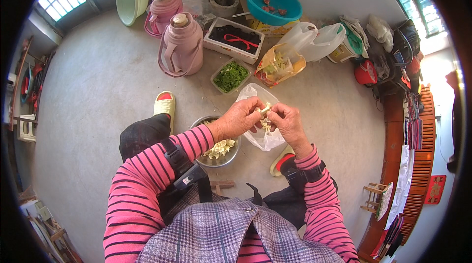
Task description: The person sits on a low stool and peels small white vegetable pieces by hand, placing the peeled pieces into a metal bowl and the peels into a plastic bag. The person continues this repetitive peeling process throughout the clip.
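My left hand (238, 115) and my right hand (290, 123) meet in front of me, their fingers closed on a pale cauliflower floret (266, 109). Both hands are above a white plastic bag (263, 141) on the floor, in which more pale pieces show between my hands. Under my left wrist stands a metal bowl (220, 165) with many pale cauliflower pieces (220, 149) in it. My left forearm covers part of that bowl.
Beyond the bag are a tub of chopped greens (231, 77), a printed bag (275, 66) and a white foam box (234, 52). Pink thermos flasks (183, 46) stand left of them. A teal basin (273, 5) sits farther back. A small stool (377, 198) is at the right.
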`<state>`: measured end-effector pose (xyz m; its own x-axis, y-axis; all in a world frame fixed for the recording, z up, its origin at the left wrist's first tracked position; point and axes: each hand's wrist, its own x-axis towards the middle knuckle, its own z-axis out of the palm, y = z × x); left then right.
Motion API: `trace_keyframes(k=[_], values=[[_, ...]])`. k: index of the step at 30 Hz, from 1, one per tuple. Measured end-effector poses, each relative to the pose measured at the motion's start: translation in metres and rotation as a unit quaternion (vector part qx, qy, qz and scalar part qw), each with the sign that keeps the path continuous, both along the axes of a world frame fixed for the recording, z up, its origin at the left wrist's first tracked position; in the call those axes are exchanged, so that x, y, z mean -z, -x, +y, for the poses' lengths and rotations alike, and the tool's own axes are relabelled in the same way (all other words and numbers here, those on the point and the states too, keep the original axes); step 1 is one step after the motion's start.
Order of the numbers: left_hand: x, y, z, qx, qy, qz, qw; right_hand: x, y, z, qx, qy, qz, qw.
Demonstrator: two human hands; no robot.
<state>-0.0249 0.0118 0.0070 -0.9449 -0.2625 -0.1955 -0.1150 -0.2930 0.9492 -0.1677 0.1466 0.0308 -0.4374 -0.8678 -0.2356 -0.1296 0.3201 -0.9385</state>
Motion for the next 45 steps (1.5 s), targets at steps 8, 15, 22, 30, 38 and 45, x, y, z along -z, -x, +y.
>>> trace_keyframes(k=[8,15,22,30,38,45], values=[[0.004,0.0,0.001,-0.001,0.038,-0.001,0.999,0.002,0.001,0.001,0.007,-0.003,0.002,1.0],[0.007,0.001,-0.002,0.009,-0.09,0.01,0.996,0.002,0.0,0.001,-0.004,0.015,-0.008,1.0],[0.006,-0.001,-0.004,0.016,-0.103,0.004,0.995,0.003,0.001,0.002,-0.005,0.014,-0.029,0.999],[0.01,-0.001,-0.007,0.027,-0.116,-0.007,0.993,0.001,0.001,0.0,-0.001,0.023,-0.047,0.999],[0.011,-0.003,-0.007,0.028,-0.122,-0.009,0.992,-0.003,-0.001,0.0,-0.003,0.026,-0.043,0.999],[0.009,-0.003,-0.005,0.0,-0.124,-0.005,0.992,-0.001,0.001,0.001,0.014,0.025,-0.045,0.999]])
